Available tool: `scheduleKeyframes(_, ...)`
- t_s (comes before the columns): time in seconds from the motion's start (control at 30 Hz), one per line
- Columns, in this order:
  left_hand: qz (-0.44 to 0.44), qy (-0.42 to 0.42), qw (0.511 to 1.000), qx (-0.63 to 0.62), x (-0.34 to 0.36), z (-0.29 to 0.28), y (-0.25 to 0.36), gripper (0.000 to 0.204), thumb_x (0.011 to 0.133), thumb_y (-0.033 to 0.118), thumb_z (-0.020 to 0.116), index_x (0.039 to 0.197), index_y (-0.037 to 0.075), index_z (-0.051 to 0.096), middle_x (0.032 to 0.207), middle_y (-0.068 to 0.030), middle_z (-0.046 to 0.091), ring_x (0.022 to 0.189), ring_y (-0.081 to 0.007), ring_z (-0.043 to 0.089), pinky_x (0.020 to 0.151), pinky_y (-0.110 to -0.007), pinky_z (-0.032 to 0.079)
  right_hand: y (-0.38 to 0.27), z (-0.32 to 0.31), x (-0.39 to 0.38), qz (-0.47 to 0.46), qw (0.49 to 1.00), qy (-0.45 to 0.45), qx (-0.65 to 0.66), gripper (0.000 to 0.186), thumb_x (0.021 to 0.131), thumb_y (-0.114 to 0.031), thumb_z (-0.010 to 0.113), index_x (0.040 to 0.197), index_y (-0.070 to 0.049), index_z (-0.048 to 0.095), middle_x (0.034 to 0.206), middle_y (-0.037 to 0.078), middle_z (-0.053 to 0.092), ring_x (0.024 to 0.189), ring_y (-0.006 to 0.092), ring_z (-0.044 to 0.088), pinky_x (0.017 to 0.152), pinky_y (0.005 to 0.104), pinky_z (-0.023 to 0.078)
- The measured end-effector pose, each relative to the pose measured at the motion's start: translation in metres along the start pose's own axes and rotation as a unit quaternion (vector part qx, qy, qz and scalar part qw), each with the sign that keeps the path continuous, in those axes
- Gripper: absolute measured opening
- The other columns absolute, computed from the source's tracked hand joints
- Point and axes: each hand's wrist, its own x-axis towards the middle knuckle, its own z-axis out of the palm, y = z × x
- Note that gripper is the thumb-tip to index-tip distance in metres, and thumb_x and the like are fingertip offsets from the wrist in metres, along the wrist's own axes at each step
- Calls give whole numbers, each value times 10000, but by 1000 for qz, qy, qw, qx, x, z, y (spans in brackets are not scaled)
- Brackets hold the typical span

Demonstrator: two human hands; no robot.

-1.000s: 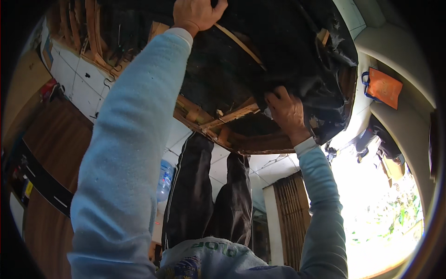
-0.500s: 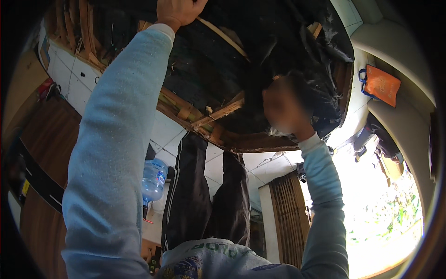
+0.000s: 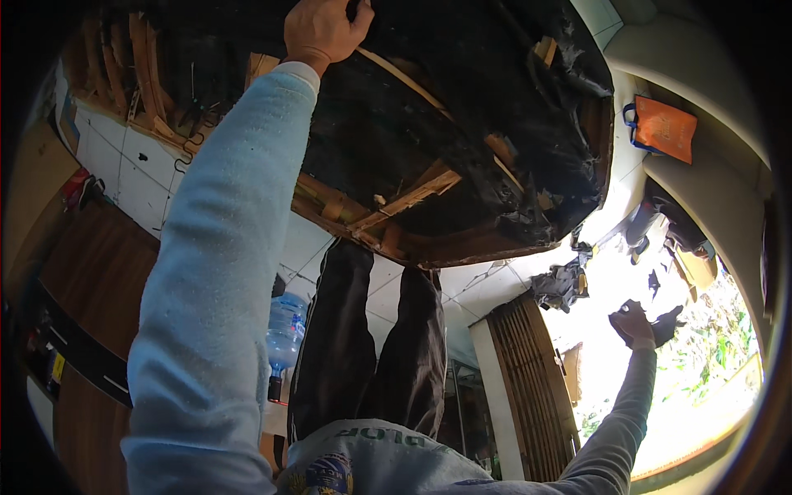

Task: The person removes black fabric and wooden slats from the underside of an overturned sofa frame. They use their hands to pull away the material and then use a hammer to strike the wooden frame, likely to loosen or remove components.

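Wooden furniture frame [image 3: 470, 257] in front of me, torn black fabric [image 3: 371, 136] over it. Dark crumpled heap [image 3: 563, 285] on the floor, right. Splintered slat [image 3: 412, 200] near the frame's edge: could jab me, should the frame tip. Left grip [image 3: 327, 29] up against the fabric; closure cannot be told, fingers partly cut off. Right grip [image 3: 633, 322] closed on a black scrap [image 3: 667, 325], well clear of the frame; its loose end may snag.
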Motion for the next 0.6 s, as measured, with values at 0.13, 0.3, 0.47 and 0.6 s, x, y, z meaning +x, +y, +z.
scheduleKeyframes(0.13,-4,-6,1000,-7,4,0,-1,182,937,207,689,1045,68,738,1294,-107,687,1068,-364,692,956,-448,558,-155,15,43,-186,979,54,-68,347,860,-291,748,1127,-75,700,1181,180,701,1109,382,684,963,467,547)
scheduleKeyframes(0.3,2,-9,1000,3,3,2,1,189,938,204,682,1048,61,738,1287,-112,691,1068,-364,696,959,-446,561,-410,-62,40,-523,781,194,279,436,948,-21,548,1375,-100,591,1251,194,690,1154,403,666,1006,470,526)
scheduleKeyframes(0.47,7,-3,1000,-5,3,5,-1,187,937,197,681,1048,58,737,1287,-115,692,1068,-363,696,961,-448,558,-482,-79,83,-598,764,144,194,504,908,-49,582,1408,-110,553,1270,164,679,1118,391,661,999,492,516)
scheduleKeyframes(0.6,-5,-4,1000,-9,3,0,-1,185,936,193,683,1051,59,737,1287,-111,693,1052,-364,700,949,-447,561,-469,-98,93,-585,787,178,-85,524,844,-94,655,1360,-134,572,1291,111,633,1086,359,671,965,471,524)
